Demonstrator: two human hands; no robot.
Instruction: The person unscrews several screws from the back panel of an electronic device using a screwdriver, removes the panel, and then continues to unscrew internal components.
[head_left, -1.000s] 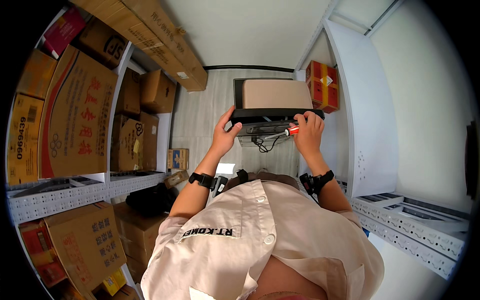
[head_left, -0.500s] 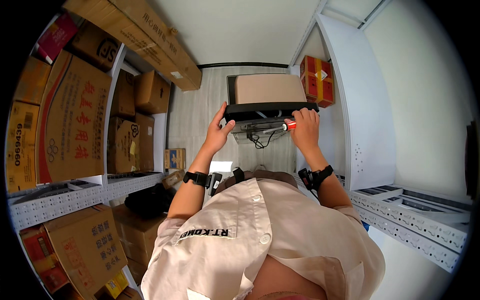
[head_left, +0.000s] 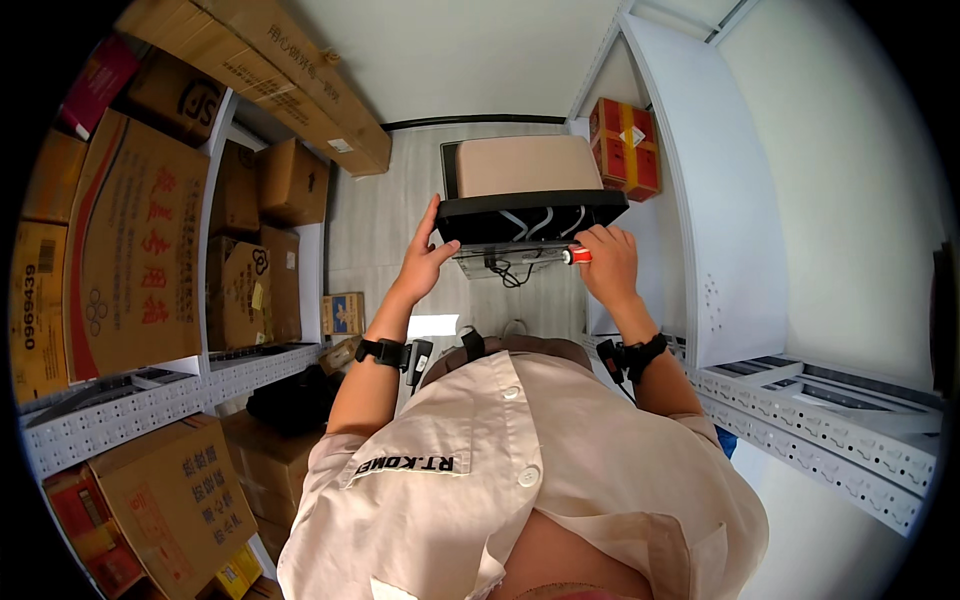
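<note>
A black panel [head_left: 480, 220] with pale curved strips on its face lies across in front of me, at the near side of a beige block-shaped part [head_left: 530, 165]. My left hand [head_left: 425, 262] grips the panel's left end, fingers at its outer side and thumb on the near edge. At the right end, my right hand [head_left: 612, 262] rests against the panel's near edge while holding a screwdriver with a red handle [head_left: 578, 255]. Its shaft is hardly visible. Below the panel, a dark see-through or mesh-like body [head_left: 475, 262] shows, with a loose black cord [head_left: 512, 272].
Shelving with cardboard boxes [head_left: 135, 250] stands on the left, and a long carton [head_left: 290, 75] leans at the far left. A red box with yellow tape [head_left: 625, 150] sits at the far right beside white shelving [head_left: 715, 200]. A small box [head_left: 343, 313] lies on the floor.
The black panel has tilted so that more of its face and pale strips show. The screwdriver's shaft, visible before pointing left, is now mostly out of sight. Both hands keep their places.
</note>
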